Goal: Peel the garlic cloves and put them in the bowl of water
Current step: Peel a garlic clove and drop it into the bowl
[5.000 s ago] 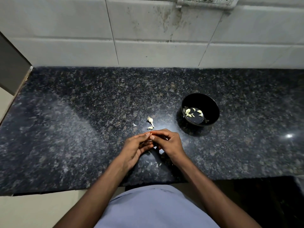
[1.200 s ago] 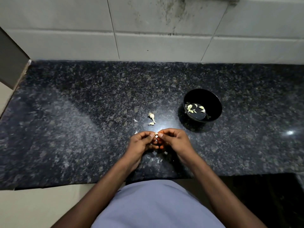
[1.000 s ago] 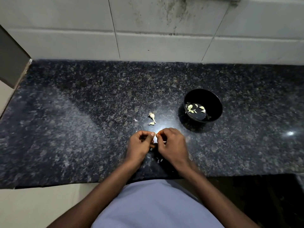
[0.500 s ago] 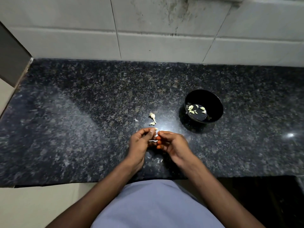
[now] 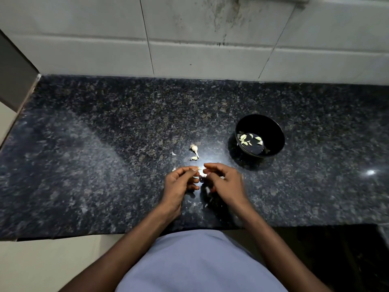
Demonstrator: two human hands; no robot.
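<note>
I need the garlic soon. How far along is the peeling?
Done: several peeled cloves float in the black bowl. In hand: left hand and right hand pinch one clove between them. Left: two small garlic pieces on the counter.

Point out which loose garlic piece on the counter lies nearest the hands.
The small garlic piece, just beyond the fingertips; the stemmed piece lies farther back.

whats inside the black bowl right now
Inside the black bowl, several pale peeled garlic cloves float on dark water. The near wall hides part of the inside, so any cloves lying there cannot be seen, and an exact count isn't possible.
</note>
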